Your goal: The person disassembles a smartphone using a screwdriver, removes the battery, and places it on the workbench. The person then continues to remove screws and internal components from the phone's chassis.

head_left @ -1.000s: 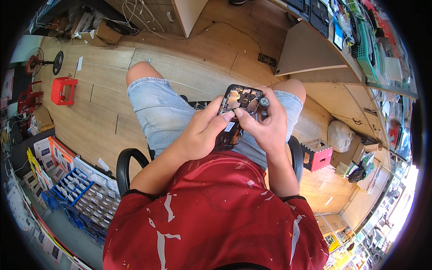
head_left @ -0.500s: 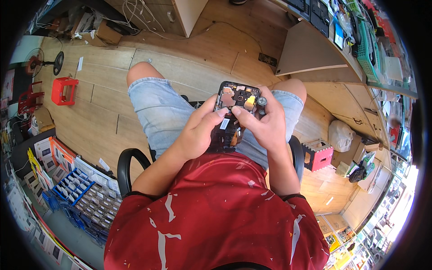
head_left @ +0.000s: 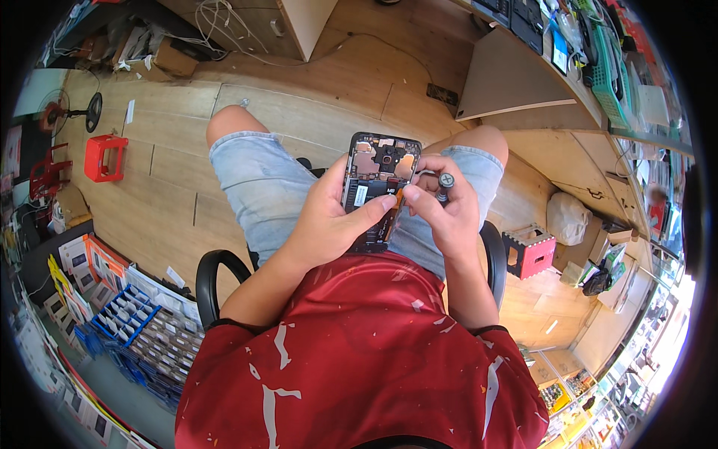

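Observation:
A smartphone with its back cover off [head_left: 366,196] lies over my lap, its circuit board, camera area and black battery exposed. My left hand [head_left: 333,217] grips its left side, thumb laid across the battery toward an orange flex cable [head_left: 399,197]. At the right edge, my right hand [head_left: 449,213] has its thumb and fingertips pressed against the phone near that cable. A dark grey screwdriver [head_left: 446,182], with a cross mark on its round cap, is tucked in the curled fingers of the same hand. Its tip is hidden.
Chair armrests [head_left: 217,280] flank me. A red stool [head_left: 106,159] and a fan [head_left: 93,112] stand at far left, blue sorting trays [head_left: 126,313] at lower left. To the right are a pink-and-white step stool [head_left: 529,251], a plastic bag [head_left: 568,218] and a cluttered desk [head_left: 523,75].
The phone has shifted slightly left and its battery is more visible. My thumbs have moved from the circuit board down to the battery and right edge. The screwdriver has moved slightly right.

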`<state>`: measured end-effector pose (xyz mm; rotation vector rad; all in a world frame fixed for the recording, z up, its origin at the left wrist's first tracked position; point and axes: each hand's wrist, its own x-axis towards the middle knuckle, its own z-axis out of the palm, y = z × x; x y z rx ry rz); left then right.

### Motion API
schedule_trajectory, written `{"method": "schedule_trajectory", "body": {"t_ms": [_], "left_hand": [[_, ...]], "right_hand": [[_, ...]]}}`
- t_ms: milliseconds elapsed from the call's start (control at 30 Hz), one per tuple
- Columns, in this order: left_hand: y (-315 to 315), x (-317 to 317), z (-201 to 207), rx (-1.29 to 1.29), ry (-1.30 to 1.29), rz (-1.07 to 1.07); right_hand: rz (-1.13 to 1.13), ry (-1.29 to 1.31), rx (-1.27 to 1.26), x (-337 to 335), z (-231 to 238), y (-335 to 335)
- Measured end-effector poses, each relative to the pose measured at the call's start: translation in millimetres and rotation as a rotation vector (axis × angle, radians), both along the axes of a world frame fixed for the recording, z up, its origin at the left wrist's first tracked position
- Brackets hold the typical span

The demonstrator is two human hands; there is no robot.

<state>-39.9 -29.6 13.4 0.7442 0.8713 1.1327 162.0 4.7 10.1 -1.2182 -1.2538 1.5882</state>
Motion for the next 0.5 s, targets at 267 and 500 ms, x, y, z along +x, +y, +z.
{"method": "schedule_trajectory", "body": {"t_ms": [267, 500], "left_hand": [[-0.2, 0.0, -0.2, 0.032, 0.063, 0.011], [-2.4, 1.2, -3.9, 0.044, 0.057, 0.010]], "right_hand": [[-0.054, -0.082, 0.091, -8.3, 5.4, 1.2], [-0.041, -0.153, 0.137, -10.7, 6.3, 2.7]]}}
